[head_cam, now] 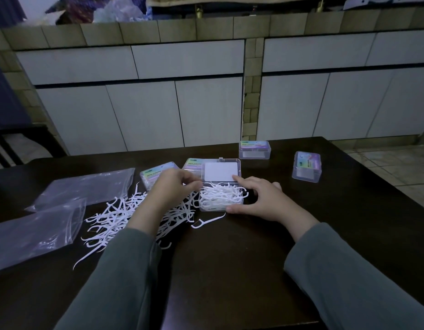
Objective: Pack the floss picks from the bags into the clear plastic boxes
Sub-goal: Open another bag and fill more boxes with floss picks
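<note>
Closed boxes point(254, 149) with iridescent labels, print seemingly unreadable, open box point(221, 198) label blank

The dark worktop point(241, 258) in front of me carries a loose heap of white floss picks point(115, 217) under my left hand point(175, 186), with two clear bags point(63, 206) beyond it to the left. An open box point(220, 198) of picks sits between my hands, one stray pick point(207, 221) just nearer me, and closed boxes point(306, 165) stand farther off to the right.
</note>
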Demonstrator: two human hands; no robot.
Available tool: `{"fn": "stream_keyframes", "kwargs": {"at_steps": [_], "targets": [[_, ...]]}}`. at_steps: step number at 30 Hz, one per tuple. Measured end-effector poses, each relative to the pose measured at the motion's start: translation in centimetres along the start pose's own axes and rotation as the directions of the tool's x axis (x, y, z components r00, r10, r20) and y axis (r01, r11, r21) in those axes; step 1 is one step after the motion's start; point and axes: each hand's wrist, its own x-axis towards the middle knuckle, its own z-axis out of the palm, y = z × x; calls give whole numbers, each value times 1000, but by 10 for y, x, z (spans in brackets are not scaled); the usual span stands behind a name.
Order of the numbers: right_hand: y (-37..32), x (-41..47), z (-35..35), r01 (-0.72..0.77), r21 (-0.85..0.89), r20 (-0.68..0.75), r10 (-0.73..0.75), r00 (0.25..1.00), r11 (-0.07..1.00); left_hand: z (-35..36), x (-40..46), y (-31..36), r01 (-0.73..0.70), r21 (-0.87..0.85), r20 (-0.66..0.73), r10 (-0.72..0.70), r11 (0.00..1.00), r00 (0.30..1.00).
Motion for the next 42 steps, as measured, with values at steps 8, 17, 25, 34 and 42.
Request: {"fn": "stream_keyframes", "kwargs": {"at_steps": [8, 17, 25, 34, 42], "targets": [[4, 1, 2, -26, 124, -39, 31, 999, 992, 1, -5, 20, -128, 67, -163, 137, 990, 977], [8, 2, 2, 40, 209, -77, -24, 997, 977, 46, 0, 61, -389, 234, 26, 394, 891, 919], [14, 7, 6, 57, 199, -79, -42, 996, 978, 45, 9, 48, -420, 148, 47, 418, 895, 907], [15, 9, 8, -3, 274, -100, 32, 994, 962, 24, 18, 23, -88, -201, -251, 35, 976, 967], [10, 4, 6, -7, 206, -114, 31, 993, 978, 4, 0, 13, -154, -322, -148, 111, 934, 983]]}}
